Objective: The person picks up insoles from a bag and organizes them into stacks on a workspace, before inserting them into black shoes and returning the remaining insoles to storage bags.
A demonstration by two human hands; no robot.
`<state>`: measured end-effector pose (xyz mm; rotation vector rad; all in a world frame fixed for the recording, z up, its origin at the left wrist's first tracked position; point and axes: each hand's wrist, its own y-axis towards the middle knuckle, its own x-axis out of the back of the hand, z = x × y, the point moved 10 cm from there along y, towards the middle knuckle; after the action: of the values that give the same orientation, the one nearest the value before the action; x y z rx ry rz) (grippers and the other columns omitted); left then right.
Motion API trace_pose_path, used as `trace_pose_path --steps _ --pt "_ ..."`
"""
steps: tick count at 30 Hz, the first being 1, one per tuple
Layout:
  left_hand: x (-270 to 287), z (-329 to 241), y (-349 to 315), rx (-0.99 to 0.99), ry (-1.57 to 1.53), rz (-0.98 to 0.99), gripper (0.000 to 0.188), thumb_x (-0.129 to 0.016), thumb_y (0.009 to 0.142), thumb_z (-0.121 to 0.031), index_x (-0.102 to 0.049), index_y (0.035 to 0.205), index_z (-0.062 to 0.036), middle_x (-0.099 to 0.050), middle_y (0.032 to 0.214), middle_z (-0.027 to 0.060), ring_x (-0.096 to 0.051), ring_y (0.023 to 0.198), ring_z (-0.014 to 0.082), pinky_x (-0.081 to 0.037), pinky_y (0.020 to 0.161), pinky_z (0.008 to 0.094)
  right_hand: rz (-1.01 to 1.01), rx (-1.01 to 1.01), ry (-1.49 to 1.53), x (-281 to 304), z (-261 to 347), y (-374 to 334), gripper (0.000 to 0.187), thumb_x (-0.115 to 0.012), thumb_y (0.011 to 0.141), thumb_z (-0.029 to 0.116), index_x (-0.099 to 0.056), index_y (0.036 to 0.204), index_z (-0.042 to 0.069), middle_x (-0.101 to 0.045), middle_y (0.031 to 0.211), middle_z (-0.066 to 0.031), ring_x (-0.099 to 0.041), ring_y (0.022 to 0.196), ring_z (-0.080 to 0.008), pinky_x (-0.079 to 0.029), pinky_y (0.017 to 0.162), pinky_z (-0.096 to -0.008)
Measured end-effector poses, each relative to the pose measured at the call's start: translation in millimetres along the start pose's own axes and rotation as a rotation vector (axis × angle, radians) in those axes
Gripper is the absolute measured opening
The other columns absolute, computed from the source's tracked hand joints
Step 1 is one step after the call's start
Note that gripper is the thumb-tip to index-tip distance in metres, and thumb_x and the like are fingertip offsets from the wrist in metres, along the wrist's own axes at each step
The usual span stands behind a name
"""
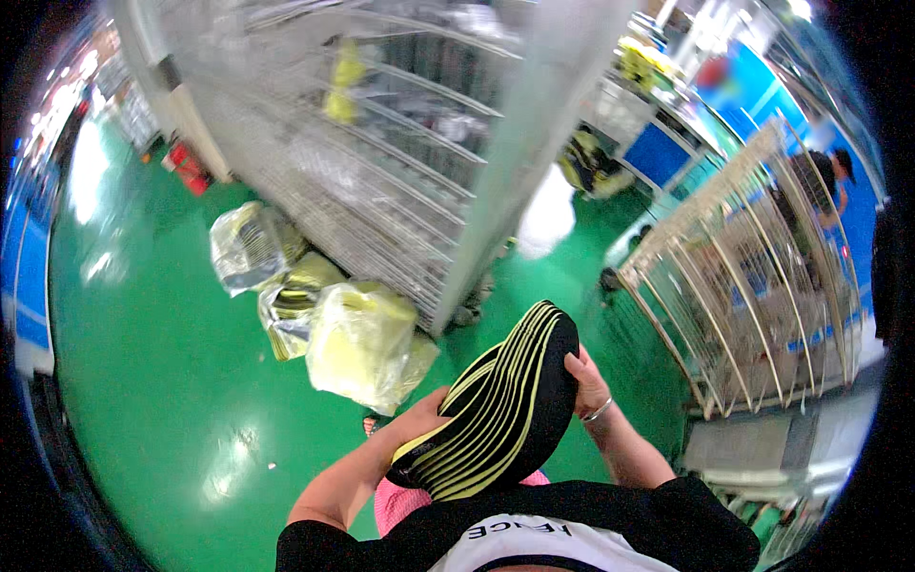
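Observation:
A fanned stack of black shoe insoles (pixel 510 405) with yellow-green edges is held up in front of my body. My left hand (pixel 419 421) grips its left side, with the fingertips partly hidden behind the stack. On the other side my right hand (pixel 589 383) clasps the upper right edge, thumb on the black face and a bracelet on the wrist. Both hands are closed on the same stack, which tilts with its narrower end up. Clear plastic bags (pixel 357 343) with yellowish contents lie on the floor beyond my left hand.
A tall metal rack (pixel 448 238) with wire shelves rises straight ahead behind the bags. To the right stands a barred cage cart (pixel 734 296), with a person (pixel 820 181) beyond it. A red object (pixel 189 170) sits on the green floor (pixel 162 381) at far left.

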<state>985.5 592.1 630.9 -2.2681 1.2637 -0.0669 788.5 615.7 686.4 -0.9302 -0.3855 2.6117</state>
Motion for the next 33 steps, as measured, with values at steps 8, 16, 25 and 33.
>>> trace_pose_path --steps 8,16,25,33 --pt "-121.6 -32.2 102.2 -0.219 0.481 0.115 0.057 -0.065 0.065 -0.021 -0.038 0.109 0.0020 -0.050 0.100 0.0114 -0.046 0.092 0.0161 -0.037 0.082 0.0285 -0.231 0.232 0.323 149.6 67.1 -133.6 0.055 -0.058 0.070 0.024 -0.038 0.116 0.003 -0.051 0.106 -0.0099 -0.052 0.092 -0.0259 -0.042 0.081 -0.0390" --pt "-197.6 -112.7 146.4 -0.082 -0.149 0.161 0.048 -0.062 0.062 -0.010 -0.042 0.104 0.0009 -0.053 0.090 0.0094 -0.052 0.076 0.0162 -0.043 0.071 0.0280 -0.066 0.408 0.640 178.6 62.2 -160.1 0.051 -0.049 0.077 0.031 -0.038 0.117 0.002 -0.047 0.114 -0.0145 -0.047 0.103 -0.0281 -0.035 0.091 -0.0408" --pt "-166.6 -167.6 268.9 -0.050 -0.522 0.173 0.040 -0.056 0.068 -0.017 -0.046 0.102 0.0010 -0.055 0.092 0.0117 -0.055 0.080 0.0212 -0.044 0.074 0.0317 -0.449 0.409 0.285 243.8 255.7 -75.2 0.036 -0.054 0.073 0.027 -0.054 0.098 0.000 -0.059 0.092 -0.0117 -0.058 0.078 -0.0243 -0.047 0.073 -0.0348" --pt "-180.7 -240.4 365.3 0.241 -0.750 0.422 0.035 -0.051 0.071 -0.023 -0.053 0.096 0.0011 -0.059 0.087 0.0128 -0.058 0.077 0.0236 -0.046 0.072 0.0338 -0.361 0.089 0.129 248.6 289.8 58.2 0.035 -0.058 0.069 0.023 -0.056 0.094 -0.001 -0.060 0.087 -0.0121 -0.059 0.073 -0.0235 -0.048 0.069 -0.0336"
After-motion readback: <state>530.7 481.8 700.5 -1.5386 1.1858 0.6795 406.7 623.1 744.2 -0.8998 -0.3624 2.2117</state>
